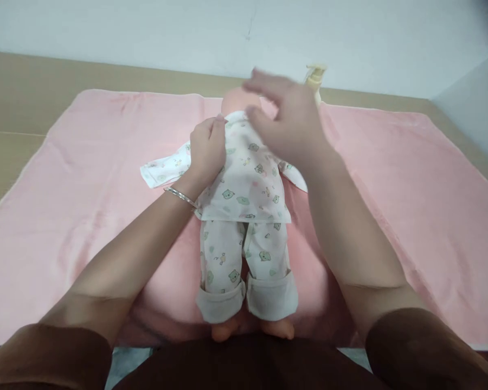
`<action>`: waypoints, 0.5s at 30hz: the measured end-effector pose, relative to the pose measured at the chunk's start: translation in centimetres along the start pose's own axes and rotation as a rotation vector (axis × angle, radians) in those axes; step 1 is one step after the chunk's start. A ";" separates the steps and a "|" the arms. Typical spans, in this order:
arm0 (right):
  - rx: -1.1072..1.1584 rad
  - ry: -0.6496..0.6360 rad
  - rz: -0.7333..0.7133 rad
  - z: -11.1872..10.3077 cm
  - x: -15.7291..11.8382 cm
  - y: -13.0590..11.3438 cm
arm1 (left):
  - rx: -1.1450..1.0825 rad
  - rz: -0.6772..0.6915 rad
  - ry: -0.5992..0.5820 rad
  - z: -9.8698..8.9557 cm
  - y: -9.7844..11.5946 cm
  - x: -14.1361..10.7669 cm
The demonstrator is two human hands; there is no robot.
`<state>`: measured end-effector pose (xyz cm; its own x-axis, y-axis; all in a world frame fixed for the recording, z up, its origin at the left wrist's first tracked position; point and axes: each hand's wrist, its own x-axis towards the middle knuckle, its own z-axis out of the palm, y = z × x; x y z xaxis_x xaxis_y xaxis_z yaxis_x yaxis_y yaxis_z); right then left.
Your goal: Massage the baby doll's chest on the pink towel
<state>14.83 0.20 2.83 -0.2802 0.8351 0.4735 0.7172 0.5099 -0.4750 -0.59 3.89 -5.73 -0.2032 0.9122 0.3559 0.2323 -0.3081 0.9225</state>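
Note:
A baby doll lies stretched out with its feet toward me. It wears a white printed shirt and matching trousers with the cuffs rolled up. My left hand is closed on the shirt beside the collar, at the doll's left-hand side in view. Above the other shoulder, my right hand is lifted, blurred by motion, with thumb and fingers apart and nothing in it. That hand hides part of the doll's head and shoulder. One sleeve lies spread out flat to the left.
A pink blanket is spread under the doll on a wooden surface. Behind my right hand stands a pump bottle with a pale yellow top, partly hidden. A white wall closes off the back.

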 end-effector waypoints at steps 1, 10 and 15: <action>-0.017 0.088 0.016 -1.2 0.3 0.4 | -0.059 0.007 -0.002 0.2 0.9 -0.2; -0.127 0.318 0.103 -3.6 3.1 7.5 | -0.504 -0.294 -0.239 4.2 8.3 1.8; -0.093 0.108 0.107 -2.8 3.3 9.2 | -0.607 -0.393 -0.350 7.2 9.5 4.4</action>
<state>22.31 7.04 2.09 -0.1321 0.8540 0.5032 0.7964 0.3937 -0.4591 7.55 6.92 3.53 0.1704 0.9853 0.0136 -0.3724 0.0516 0.9266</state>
